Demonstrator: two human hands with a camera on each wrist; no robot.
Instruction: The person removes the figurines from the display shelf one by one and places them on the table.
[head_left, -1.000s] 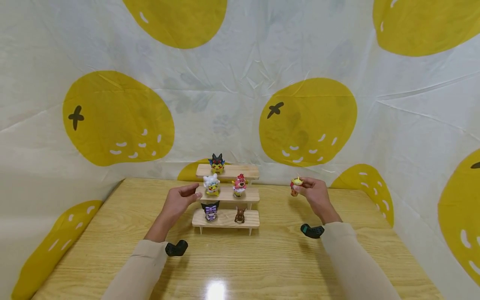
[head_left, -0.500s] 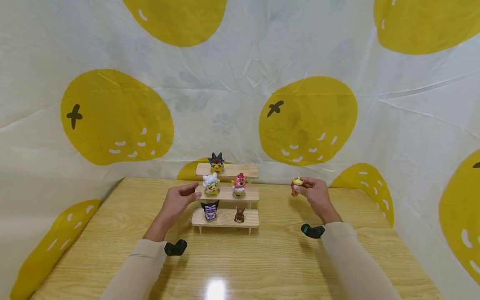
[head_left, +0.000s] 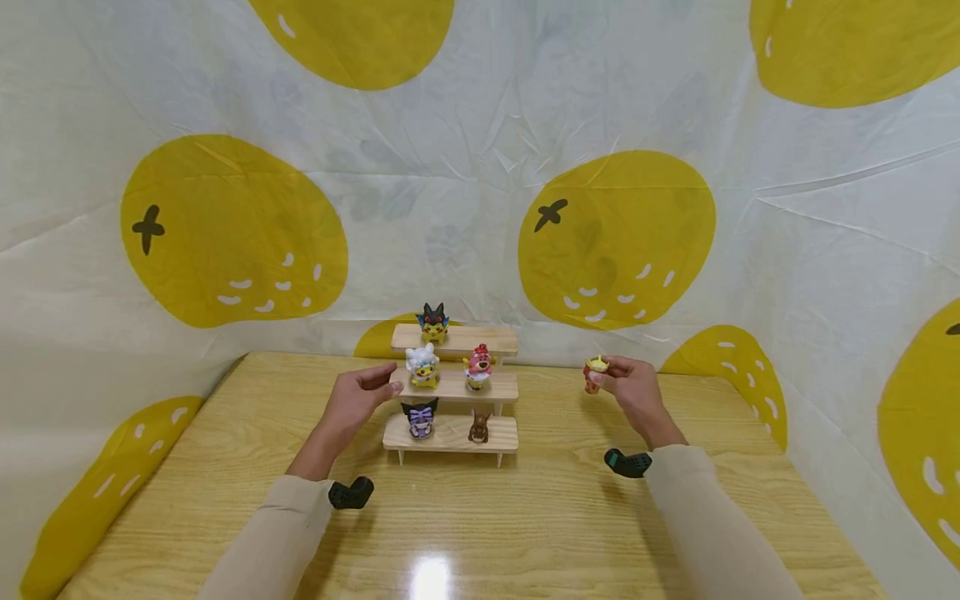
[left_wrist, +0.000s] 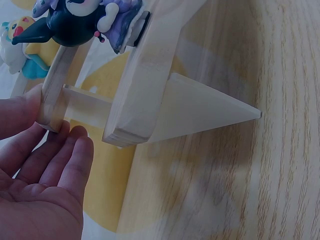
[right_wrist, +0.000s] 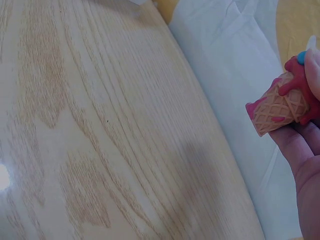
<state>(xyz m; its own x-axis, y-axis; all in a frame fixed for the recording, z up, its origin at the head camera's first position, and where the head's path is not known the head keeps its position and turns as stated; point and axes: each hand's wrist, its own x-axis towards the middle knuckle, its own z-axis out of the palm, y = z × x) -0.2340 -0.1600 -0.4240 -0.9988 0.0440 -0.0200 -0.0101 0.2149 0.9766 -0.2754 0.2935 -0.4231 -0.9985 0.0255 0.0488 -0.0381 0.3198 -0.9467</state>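
Observation:
A three-tier wooden display stand (head_left: 450, 433) holds several small figurines. My left hand (head_left: 358, 404) grips the left end of its middle tier (left_wrist: 54, 102), thumb on one face and fingertips on the other. My right hand (head_left: 636, 392) is off to the right, above the table, pinching a small ice-cream-cone figurine (head_left: 592, 379) with a yellow top. Seen from the right wrist, the waffle cone (right_wrist: 279, 102) has red drips, and fingers hide its upper part. Nearest my left hand stands a white-haired yellow figurine (head_left: 423, 367); below it is a black-and-purple figurine (head_left: 421, 419).
On the middle tier's right is a pink bear figurine (head_left: 477, 368). A brown figurine (head_left: 478, 427) sits on the bottom tier. At the top left stands a black-eared yellow figurine (head_left: 433, 323). Patterned cloth (head_left: 435, 208) hangs behind the wooden table (head_left: 480, 533).
The view tilts slightly, so everything shifts a little in the frame. Both hands keep their holds, and the figurines stay in place on the tiers.

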